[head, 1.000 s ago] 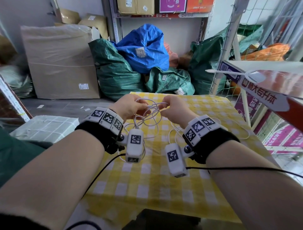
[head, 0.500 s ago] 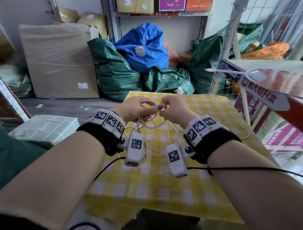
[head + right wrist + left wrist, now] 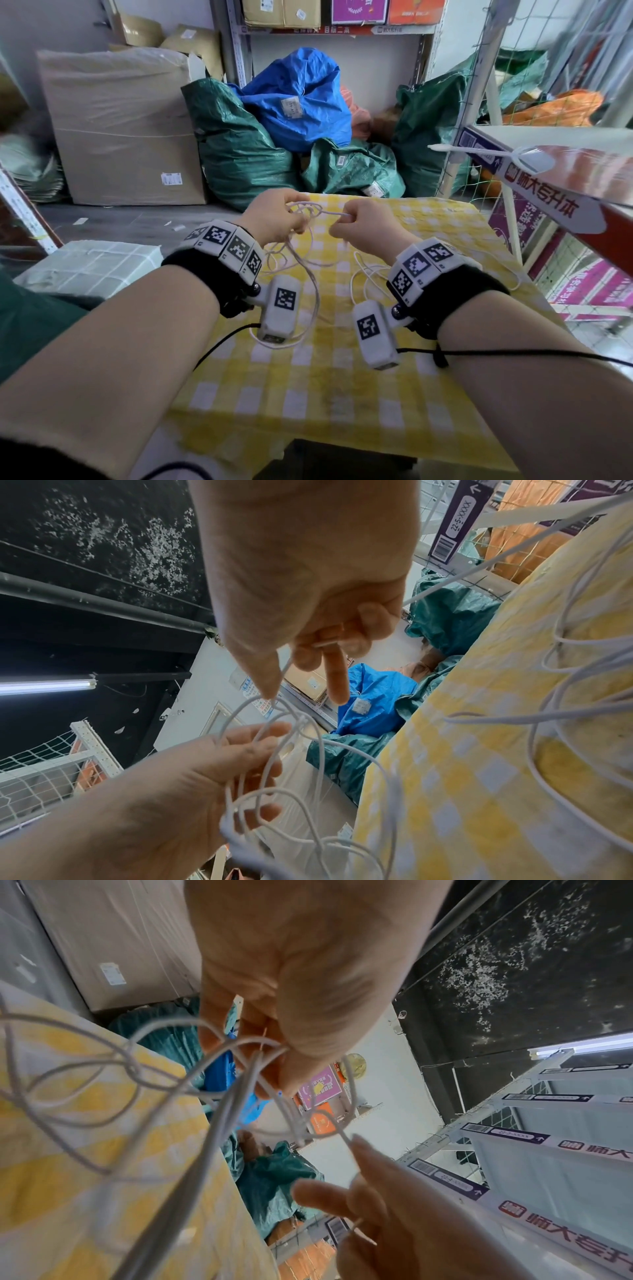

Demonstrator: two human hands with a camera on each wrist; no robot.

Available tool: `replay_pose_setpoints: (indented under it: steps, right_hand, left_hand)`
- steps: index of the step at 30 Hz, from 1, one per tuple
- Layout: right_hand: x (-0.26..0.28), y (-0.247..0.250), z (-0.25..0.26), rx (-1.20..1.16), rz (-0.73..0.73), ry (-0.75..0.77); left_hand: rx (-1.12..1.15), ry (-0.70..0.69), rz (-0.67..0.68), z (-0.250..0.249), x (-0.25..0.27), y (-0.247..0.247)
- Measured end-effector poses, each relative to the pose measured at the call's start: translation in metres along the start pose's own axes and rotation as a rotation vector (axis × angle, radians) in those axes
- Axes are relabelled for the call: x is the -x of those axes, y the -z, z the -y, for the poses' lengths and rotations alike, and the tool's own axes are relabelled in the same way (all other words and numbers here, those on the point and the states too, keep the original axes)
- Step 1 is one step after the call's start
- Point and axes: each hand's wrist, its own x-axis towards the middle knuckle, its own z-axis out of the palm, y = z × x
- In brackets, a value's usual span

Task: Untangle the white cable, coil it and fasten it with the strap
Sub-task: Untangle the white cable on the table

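A: Where's the white cable (image 3: 310,219)?
B: Held up in the air over the yellow checked tablecloth (image 3: 329,387), stretched between both hands. A knot of crossed loops sits near the left hand (image 3: 274,221), and slack loops hang down onto the cloth.

A: Which step is this?
B: Untangling, I'd say. Nothing is coiled yet, and I can't make out any strap.

A: How are the hands set?
B: Both are raised side by side, knuckles up, a short way apart. In the left wrist view the left thumb and fingers are pinching a bundle of several strands where they cross. The right hand (image 3: 364,224) has its thumb and curled fingers nipped on a single strand leading out of the knot, forefinger pointing forward.

A: And next?
B: Probably easing that single strand out through the loops while the left hand keeps the bundle steady. A hard pull could tighten the knot.

A: Anything around?
B: Green and blue sacks (image 3: 294,99) behind the table, and a large cardboard box (image 3: 120,130).
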Motion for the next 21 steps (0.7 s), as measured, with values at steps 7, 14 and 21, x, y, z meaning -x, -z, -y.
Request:
replay_pose_setpoints:
  steps: [7,14,21]
  right_hand:
    - [-0.007,0.008,-0.003,-0.018,-0.13,0.008]
    - [-0.006,0.014,0.002,0.023,-0.303,-0.043]
    - [-0.006,0.012,0.004,-0.256,-0.353,-0.038]
  left_hand:
    - [-0.025,0.079,-0.072,0.007,-0.004,0.013]
    - [0.06,0.181,-0.062,0.015,-0.004,0.025]
    - [-0.096,0.221,-0.014,0.019,0.001,0.037]
